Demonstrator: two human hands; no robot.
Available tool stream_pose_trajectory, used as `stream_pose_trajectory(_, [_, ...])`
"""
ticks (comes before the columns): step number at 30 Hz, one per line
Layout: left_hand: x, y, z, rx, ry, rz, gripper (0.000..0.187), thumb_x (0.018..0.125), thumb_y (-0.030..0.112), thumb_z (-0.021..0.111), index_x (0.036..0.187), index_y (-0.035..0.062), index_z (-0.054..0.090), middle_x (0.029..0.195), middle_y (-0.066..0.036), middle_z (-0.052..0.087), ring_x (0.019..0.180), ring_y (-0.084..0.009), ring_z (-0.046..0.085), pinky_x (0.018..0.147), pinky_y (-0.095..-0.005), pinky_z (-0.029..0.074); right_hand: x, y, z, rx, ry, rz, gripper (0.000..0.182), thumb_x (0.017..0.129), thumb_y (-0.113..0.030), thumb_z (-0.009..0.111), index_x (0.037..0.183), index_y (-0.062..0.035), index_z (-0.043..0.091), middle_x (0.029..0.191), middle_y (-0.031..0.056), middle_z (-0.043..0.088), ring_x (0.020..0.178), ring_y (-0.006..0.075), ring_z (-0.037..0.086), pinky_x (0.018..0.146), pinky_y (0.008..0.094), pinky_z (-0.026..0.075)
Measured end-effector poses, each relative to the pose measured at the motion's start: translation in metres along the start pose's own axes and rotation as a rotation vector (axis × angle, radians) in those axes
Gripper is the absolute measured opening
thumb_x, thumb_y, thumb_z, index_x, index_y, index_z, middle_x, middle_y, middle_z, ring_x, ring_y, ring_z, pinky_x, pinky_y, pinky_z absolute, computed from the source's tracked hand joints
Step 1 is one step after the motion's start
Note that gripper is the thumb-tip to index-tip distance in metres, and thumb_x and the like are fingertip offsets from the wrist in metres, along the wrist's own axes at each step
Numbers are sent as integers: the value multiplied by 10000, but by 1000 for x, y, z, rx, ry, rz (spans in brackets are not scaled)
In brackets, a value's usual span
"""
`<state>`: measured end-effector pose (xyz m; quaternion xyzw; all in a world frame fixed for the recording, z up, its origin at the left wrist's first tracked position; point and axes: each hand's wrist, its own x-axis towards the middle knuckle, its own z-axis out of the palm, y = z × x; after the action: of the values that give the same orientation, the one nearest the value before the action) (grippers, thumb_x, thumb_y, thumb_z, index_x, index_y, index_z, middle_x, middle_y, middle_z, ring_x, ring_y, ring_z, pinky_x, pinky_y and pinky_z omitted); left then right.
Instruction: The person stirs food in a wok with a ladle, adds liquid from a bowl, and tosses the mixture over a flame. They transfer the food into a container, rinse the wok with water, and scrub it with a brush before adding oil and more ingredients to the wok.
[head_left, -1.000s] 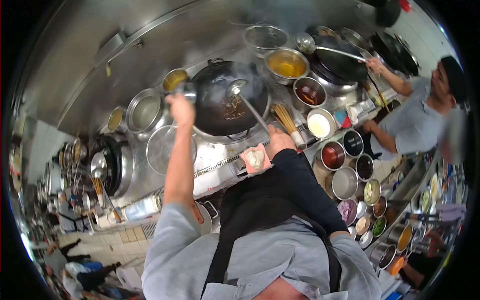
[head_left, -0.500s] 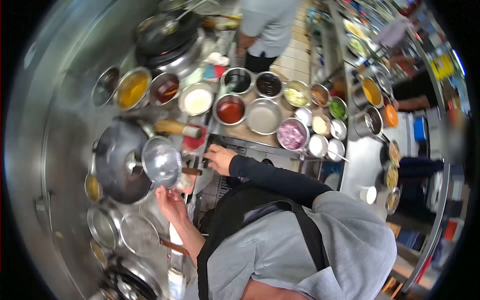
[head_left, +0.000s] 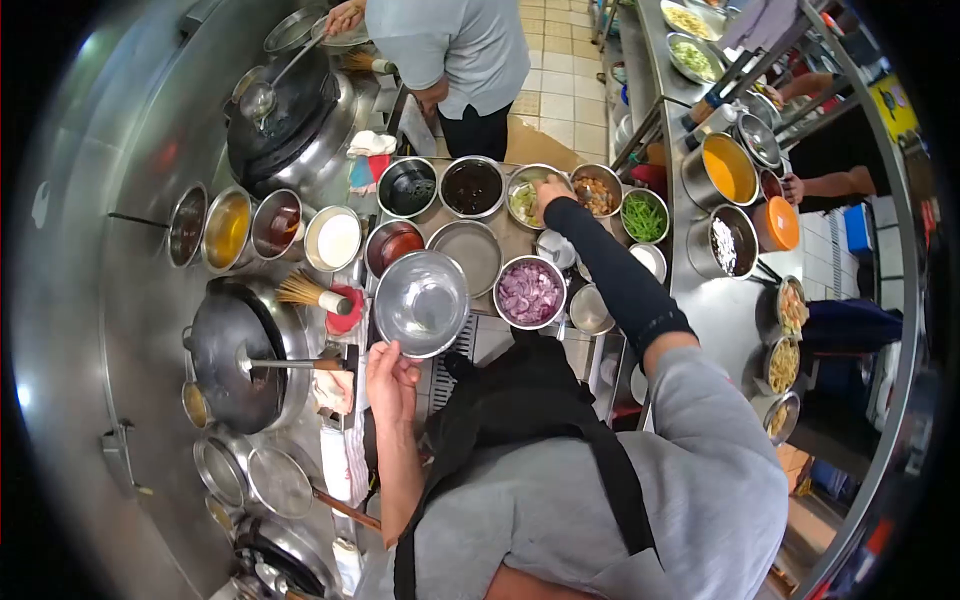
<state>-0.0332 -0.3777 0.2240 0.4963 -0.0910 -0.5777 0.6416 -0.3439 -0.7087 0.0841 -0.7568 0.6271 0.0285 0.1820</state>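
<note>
My left hand (head_left: 393, 385) is closed on the rim of an empty metal bowl (head_left: 422, 303), tilted up in front of my apron. At the far side of the counter my right hand (head_left: 548, 193) dips into a steel container of pale yellow-green chopped pieces (head_left: 523, 202). Its fingers are bunched, and the tips are partly hidden. Beside it stand a container of brown diced pieces (head_left: 597, 194) and one of chopped greens (head_left: 643, 216). Nearer to me is a bowl of chopped purple onion (head_left: 530, 292). Dark sauce (head_left: 473, 187) fills another container.
A wok (head_left: 235, 350) with a ladle (head_left: 300, 364) across it sits at the left. Near it lies a bamboo brush (head_left: 312, 291). Another person (head_left: 450, 60) stands at a farther wok (head_left: 285, 110). A side counter (head_left: 735, 320) at the right carries pots and plated food.
My right hand has moved from beside the ladle handle, away and right, into the container of pale pieces. My left hand has carried the metal bowl rightward, away from the wok.
</note>
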Motion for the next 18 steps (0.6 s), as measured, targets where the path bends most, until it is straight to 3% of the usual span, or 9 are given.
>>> stream_pose_trajectory(1, [-1, -8, 7, -6, 14, 3, 99, 1039, 119, 591, 953, 90, 552, 859, -76, 698, 693, -140, 673, 511, -236, 481, 3, -6, -14, -7, -140, -41, 682, 822, -149, 724, 1465, -180, 497, 1454, 254, 474, 1225, 457, 605, 1015, 494, 535])
stream_pose_trajectory(5, [-9, -31, 29, -3, 71, -43, 88, 1034, 106, 598, 965, 70, 557, 872, -88, 703, 708, -157, 689, 507, -243, 503, 64, 19, 71, -155, -195, -44, 765, 793, -183, 779, 1490, -204, 465, 1542, 278, 375, 1260, 518, 577, 1038, 512, 525])
stream_pose_trajectory(12, [-4, -69, 35, -29, 99, -63, 75, 1032, 111, 605, 995, 80, 549, 898, -97, 728, 758, -193, 743, 514, -249, 509, 63, 21, 35, -98, -295, -211, 936, 669, -226, 890, 1483, -153, 433, 1522, 344, 381, 1245, 500, 595, 1020, 507, 539])
stream_pose_trajectory(13, [0, -71, 36, -37, 105, -68, 79, 1029, 110, 610, 994, 94, 541, 894, -81, 723, 759, -199, 747, 520, -255, 511, 65, 22, 36, -90, -334, -191, 694, 824, -276, 770, 1449, -162, 490, 1544, 322, 374, 1303, 497, 553, 1064, 529, 502])
stream_pose_trajectory(16, [18, -83, 29, -66, 95, -68, 92, 1013, 107, 637, 965, 122, 560, 947, -50, 715, 784, -198, 731, 517, -242, 460, 62, 29, 55, -112, -303, -213, 461, 991, -320, 535, 1432, -188, 541, 1598, 286, 336, 1394, 492, 465, 1142, 547, 422])
stream_pose_trajectory(17, [24, -86, 28, -63, 95, -56, 91, 1012, 110, 640, 971, 118, 559, 941, -53, 714, 806, -202, 733, 524, -243, 460, 67, 30, 65, -124, -245, -201, 667, 818, -120, 712, 1451, -210, 525, 1580, 280, 361, 1389, 480, 480, 1115, 499, 470])
stream_pose_trajectory(18, [29, -86, 28, -65, 84, -64, 90, 1004, 102, 648, 981, 114, 561, 936, -52, 714, 815, -218, 739, 533, -251, 478, 92, 42, 91, -84, -298, -175, 745, 836, -280, 773, 1516, -242, 472, 1675, 212, 244, 1453, 488, 393, 1196, 543, 356])
